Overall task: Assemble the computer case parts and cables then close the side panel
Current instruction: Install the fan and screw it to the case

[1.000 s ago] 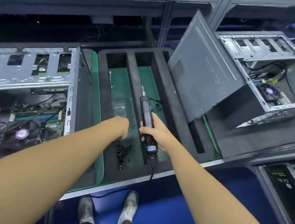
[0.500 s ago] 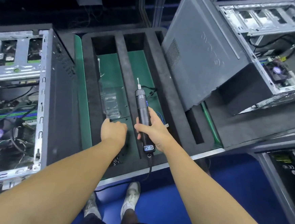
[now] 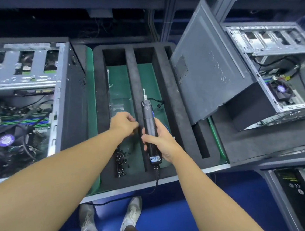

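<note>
My right hand (image 3: 161,139) grips a black electric screwdriver (image 3: 148,120), its bit pointing away from me over the black foam tray (image 3: 170,91). My left hand (image 3: 123,123) hovers just left of the screwdriver with fingers curled together; whether it pinches a screw is hidden. A pile of small black screws (image 3: 120,160) lies in the tray slot below my left wrist. An open computer case (image 3: 21,105) lies at the left, showing its motherboard and fan. A grey side panel (image 3: 206,72) leans against a second open case (image 3: 279,74) at the right.
A clear plastic bag (image 3: 117,107) and a white cable tie (image 3: 108,79) lie in the tray's left slot on green matting. The screwdriver's cord (image 3: 156,177) hangs over the bench's front edge. A dark box (image 3: 295,190) sits lower right. My feet stand on blue floor.
My left hand rose from the screw pile and moved right, up beside the screwdriver. My right hand kept its grip on the screwdriver. The camera view shifted.
</note>
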`<move>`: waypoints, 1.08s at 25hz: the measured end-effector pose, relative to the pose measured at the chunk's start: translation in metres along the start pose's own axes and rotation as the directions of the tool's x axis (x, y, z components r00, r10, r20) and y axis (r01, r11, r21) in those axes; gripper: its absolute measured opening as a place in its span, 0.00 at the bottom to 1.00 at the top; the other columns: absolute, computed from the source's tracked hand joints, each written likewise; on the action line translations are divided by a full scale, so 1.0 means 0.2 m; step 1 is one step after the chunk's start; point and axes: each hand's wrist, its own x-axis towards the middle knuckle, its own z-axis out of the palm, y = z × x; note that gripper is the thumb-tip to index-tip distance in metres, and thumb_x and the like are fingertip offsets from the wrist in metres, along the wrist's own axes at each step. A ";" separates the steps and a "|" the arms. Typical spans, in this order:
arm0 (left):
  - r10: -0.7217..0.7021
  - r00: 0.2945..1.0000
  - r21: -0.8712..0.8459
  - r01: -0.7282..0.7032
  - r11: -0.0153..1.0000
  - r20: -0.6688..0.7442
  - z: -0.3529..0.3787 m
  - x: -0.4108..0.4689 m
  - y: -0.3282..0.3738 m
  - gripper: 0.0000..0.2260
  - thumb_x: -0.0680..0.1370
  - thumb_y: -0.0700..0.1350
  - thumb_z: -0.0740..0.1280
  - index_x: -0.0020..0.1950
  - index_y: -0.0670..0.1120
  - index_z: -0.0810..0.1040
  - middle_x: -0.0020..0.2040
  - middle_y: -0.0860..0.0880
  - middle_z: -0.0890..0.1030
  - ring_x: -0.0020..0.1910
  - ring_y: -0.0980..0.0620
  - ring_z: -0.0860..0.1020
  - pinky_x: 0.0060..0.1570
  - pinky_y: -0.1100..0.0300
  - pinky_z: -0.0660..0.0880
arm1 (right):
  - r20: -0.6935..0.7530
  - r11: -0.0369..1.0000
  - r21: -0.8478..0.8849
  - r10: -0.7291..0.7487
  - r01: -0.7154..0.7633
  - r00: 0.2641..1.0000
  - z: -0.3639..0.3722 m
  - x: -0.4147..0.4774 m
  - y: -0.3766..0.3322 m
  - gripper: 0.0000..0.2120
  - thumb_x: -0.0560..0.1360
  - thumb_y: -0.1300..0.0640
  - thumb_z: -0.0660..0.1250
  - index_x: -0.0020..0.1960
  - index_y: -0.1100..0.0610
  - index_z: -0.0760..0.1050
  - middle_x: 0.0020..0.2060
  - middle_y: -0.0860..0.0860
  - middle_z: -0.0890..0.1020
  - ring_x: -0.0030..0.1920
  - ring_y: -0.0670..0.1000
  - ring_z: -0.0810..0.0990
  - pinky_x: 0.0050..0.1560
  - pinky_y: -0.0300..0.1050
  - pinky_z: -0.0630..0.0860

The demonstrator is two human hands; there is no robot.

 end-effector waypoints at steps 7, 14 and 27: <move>0.110 0.994 -0.894 -0.071 0.442 -0.024 -0.65 -0.07 0.33 0.04 0.79 0.34 0.67 0.51 0.41 0.80 0.43 0.45 0.81 0.41 0.52 0.81 0.44 0.62 0.81 | 0.230 0.993 -0.071 -0.076 0.094 0.970 0.28 -0.04 -0.36 0.43 0.75 0.67 0.71 0.78 0.36 0.59 0.52 0.55 0.79 0.40 0.56 0.76 0.42 0.50 0.79; 0.291 0.954 -0.965 -0.006 0.261 0.073 -1.13 -0.25 0.24 0.08 0.79 0.34 0.65 0.56 0.43 0.79 0.41 0.45 0.85 0.39 0.52 0.84 0.42 0.62 0.81 | 0.251 0.960 -0.209 -0.130 0.184 0.959 0.73 -0.15 -0.53 0.45 0.75 0.69 0.70 0.75 0.29 0.59 0.52 0.57 0.81 0.38 0.55 0.77 0.38 0.51 0.79; 0.402 0.913 -0.972 -0.036 0.233 0.063 -1.47 -0.53 -0.11 0.08 0.78 0.35 0.67 0.57 0.39 0.79 0.44 0.45 0.86 0.48 0.51 0.85 0.49 0.59 0.81 | 0.213 0.924 -0.316 -0.150 0.214 0.965 1.20 -0.36 -0.44 0.45 0.73 0.65 0.73 0.75 0.27 0.59 0.51 0.52 0.82 0.36 0.54 0.77 0.38 0.50 0.80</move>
